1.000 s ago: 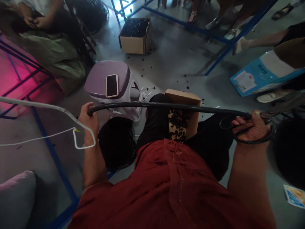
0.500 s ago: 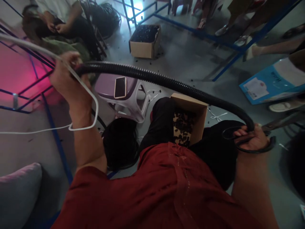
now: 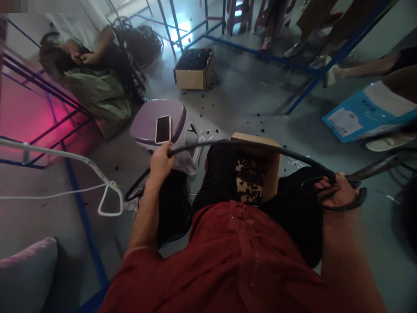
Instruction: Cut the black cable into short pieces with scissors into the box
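A black tube (image 3: 234, 145) runs across my lap between my two hands. My left hand (image 3: 161, 164) is closed around it in front of the stool, and more of the tube trails down behind that wrist. At the far right, my right hand (image 3: 339, 190) grips the tube's other part together with a pair of scissors (image 3: 371, 171). Their black handle loops circle the fingers and the blades point right. Below the tube, an open cardboard box (image 3: 272, 176) between my legs holds small black pieces. Beside my left forearm lies a coil of black tubing (image 3: 176, 208).
A phone (image 3: 163, 129) lies on a purple-topped stool (image 3: 140, 119). Farther off stands another cardboard box (image 3: 190, 80) of black pieces. Blue metal frames (image 3: 247, 48), a white bent tube (image 3: 83, 158), a blue-and-white carton (image 3: 361, 115) and seated people surround me. Black bits litter the floor.
My left hand has come down and inward, to the right, with the tube. The tube now hangs lower and nearly level. My right hand stays almost in place.
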The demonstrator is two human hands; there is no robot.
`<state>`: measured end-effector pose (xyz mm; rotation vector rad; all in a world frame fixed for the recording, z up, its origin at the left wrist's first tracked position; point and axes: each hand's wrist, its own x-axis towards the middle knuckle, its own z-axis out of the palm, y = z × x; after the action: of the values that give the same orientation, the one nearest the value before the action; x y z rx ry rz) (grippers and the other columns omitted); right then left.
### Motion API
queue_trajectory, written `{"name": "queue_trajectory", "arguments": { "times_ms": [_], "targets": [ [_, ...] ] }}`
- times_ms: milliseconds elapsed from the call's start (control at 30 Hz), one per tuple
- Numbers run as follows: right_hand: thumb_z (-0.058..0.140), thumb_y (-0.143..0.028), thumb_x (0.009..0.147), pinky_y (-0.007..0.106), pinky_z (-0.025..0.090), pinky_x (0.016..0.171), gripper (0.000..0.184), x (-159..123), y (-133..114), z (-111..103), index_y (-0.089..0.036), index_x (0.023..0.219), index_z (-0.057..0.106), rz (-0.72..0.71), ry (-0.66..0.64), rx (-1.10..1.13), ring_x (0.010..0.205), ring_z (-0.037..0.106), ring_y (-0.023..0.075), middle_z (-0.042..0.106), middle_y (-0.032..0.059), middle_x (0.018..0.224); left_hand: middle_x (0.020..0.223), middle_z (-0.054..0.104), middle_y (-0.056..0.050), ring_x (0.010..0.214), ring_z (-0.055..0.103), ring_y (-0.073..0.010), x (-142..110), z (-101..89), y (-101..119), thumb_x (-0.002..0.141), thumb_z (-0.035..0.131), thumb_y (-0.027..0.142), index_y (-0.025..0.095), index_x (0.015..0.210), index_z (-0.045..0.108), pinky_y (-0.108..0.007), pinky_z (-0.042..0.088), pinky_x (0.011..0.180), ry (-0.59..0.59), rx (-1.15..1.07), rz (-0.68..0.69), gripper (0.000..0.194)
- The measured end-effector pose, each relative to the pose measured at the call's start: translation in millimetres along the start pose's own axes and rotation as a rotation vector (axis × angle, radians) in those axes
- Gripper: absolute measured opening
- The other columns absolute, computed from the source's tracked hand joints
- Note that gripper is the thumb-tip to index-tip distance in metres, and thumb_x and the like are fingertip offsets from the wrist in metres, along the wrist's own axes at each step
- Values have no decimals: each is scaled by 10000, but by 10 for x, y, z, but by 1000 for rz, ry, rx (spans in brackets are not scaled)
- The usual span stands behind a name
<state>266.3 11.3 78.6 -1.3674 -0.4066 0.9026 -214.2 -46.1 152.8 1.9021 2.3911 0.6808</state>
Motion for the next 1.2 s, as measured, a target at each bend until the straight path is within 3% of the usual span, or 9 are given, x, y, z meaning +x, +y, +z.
{"name": "queue_trajectory", "arguments": {
  "times_ms": [100,200,367,500,667,833,1067,1200],
  "targets": [
    [646,-170,579,212,334,364,205,-45,31,7,-227,720,508,42,-134,73,399,404,70,454,-54,546,1023,622,-91,963,570,-203,-266,453,195,776,547,217,150,1080,547,-325,429,862,-187,-24,123,311],
    [682,-165,525,197,352,374,337,-217,46,90,-229,802,501,33,-224,70,427,420,69,448,-74,556,1054,612,-69,967,569,-186,-429,759,721,802,527,246,181,1108,523,-302,436,856,-353,-81,320,313],
    [702,-299,581,190,378,390,429,-613,185,258,-239,939,472,38,-318,-113,436,428,60,452,-85,598,1099,582,-60,987,555,-164,-535,1025,1735,846,468,280,204,1212,437,-269,440,837,-466,-197,536,375],
    [658,-370,640,195,388,417,412,-756,336,278,-243,971,448,-9,-426,-263,462,440,61,465,-73,659,1104,576,-61,980,554,-165,-615,1175,2092,854,456,271,203,1231,422,-262,448,806,-492,-266,559,385],
    [622,-412,665,215,392,453,420,-801,399,257,-238,991,423,-34,-499,-401,494,438,74,464,-48,708,1076,599,-68,987,556,-174,-728,1419,2063,832,491,276,194,1132,523,-278,431,851,-553,-436,491,313],
    [532,-466,730,236,421,491,395,-832,448,262,-227,1018,409,23,-552,-499,517,459,96,487,-17,715,1008,643,-45,931,579,-167,-708,1594,1894,818,497,253,199,1020,610,-277,429,845,-626,-690,305,238],
    [473,-530,744,255,466,533,447,-817,673,26,-201,1042,417,81,-650,-669,576,529,116,548,9,782,806,654,-21,660,552,-107,-509,1647,1642,761,547,327,172,1001,637,-212,427,629,-621,-918,-68,299],
    [467,-525,768,263,470,578,439,-869,717,-141,-203,1066,459,69,-762,-850,635,577,138,601,30,830,714,624,-2,521,446,-62,-460,1673,1596,734,562,351,154,1013,625,-188,370,525,-614,-1025,-183,347]
  ]
}}
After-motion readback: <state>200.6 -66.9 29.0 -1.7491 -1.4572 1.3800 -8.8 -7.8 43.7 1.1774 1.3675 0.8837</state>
